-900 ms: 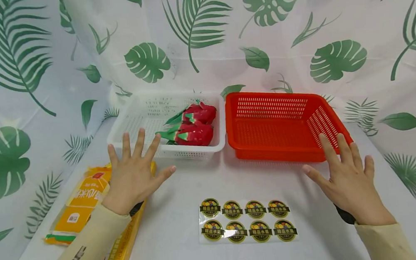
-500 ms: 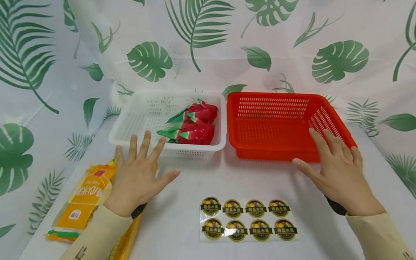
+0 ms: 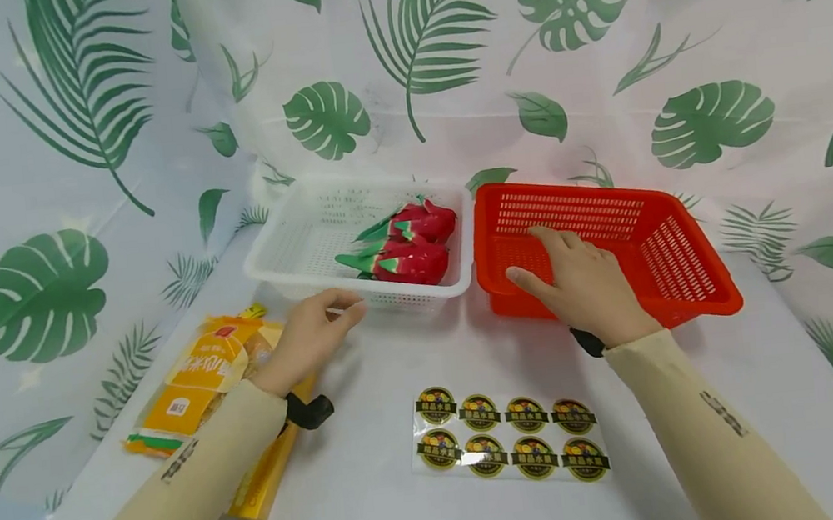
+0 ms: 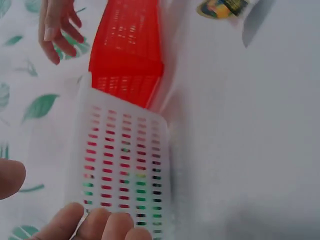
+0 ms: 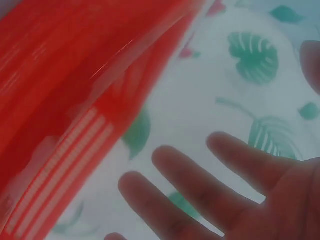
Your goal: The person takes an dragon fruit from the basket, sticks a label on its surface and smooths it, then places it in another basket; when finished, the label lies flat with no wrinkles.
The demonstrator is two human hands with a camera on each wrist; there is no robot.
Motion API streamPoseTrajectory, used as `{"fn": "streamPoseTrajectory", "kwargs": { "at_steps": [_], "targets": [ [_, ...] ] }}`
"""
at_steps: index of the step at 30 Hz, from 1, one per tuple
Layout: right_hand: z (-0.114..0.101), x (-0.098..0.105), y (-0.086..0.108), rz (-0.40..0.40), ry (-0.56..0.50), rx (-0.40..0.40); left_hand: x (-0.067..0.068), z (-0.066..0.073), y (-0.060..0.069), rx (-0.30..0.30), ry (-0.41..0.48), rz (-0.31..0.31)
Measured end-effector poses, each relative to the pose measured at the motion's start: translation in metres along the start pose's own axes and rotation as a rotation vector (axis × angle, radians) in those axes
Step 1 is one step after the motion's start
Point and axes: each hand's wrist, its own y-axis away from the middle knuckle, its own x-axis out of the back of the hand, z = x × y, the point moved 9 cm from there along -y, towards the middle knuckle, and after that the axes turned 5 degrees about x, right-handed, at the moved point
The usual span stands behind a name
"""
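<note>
My left hand [image 3: 313, 337], fingers loosely bent and holding nothing, hovers just before the front wall of the white basket [image 3: 291, 282]. In the left wrist view its fingertips [image 4: 95, 225] show in front of that basket's slotted wall. Two red dragon fruits [image 3: 417, 262] with green tips lie in the basket's right part. Over the red basket [image 3: 688, 267] hangs my right hand [image 3: 588, 285], nothing in its grasp. The right wrist view shows its fingers [image 5: 195, 185] spread and fairly straight, beside the red rim.
A clear sheet with several round fruit stickers [image 3: 509, 435] lies flat at the table's middle front. To the left, a yellow food packet [image 3: 201, 373] rests beside or on a yellow box [image 3: 258, 493], partly hidden by the left arm. Leaf-print cloth [image 3: 448, 123] rises behind the baskets.
The right hand has moved left and forward, from the red basket's right front corner to over its middle. The left hand has shifted right, its spread fingers now bent. The view has turned slightly.
</note>
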Motion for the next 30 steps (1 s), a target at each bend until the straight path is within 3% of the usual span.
{"fn": "streamPoseTrajectory", "kwargs": {
  "at_steps": [3,6,10,14,19,25,30],
  "targets": [
    [-0.013,-0.008,-0.021,-0.055,-0.009,0.0,-0.012,-0.015,-0.016,0.152,0.182,-0.097],
    [-0.03,-0.015,-0.039,-0.105,-0.02,0.018,-0.02,-0.026,-0.027,0.236,0.372,-0.155],
    [-0.053,-0.022,-0.059,-0.168,-0.055,0.046,-0.024,-0.034,-0.034,0.298,0.58,-0.158],
    [-0.074,-0.029,-0.077,-0.223,-0.082,0.068,-0.024,-0.038,-0.037,0.337,0.729,-0.132],
    [-0.095,-0.042,-0.104,-0.29,-0.055,0.082,-0.024,-0.038,-0.04,0.355,0.804,-0.112],
    [-0.112,-0.061,-0.126,-0.363,0.014,0.052,-0.025,-0.039,-0.04,0.36,0.806,-0.125],
    [-0.118,-0.074,-0.137,-0.364,0.11,0.004,-0.024,-0.039,-0.041,0.363,0.777,-0.129]
  ]
}}
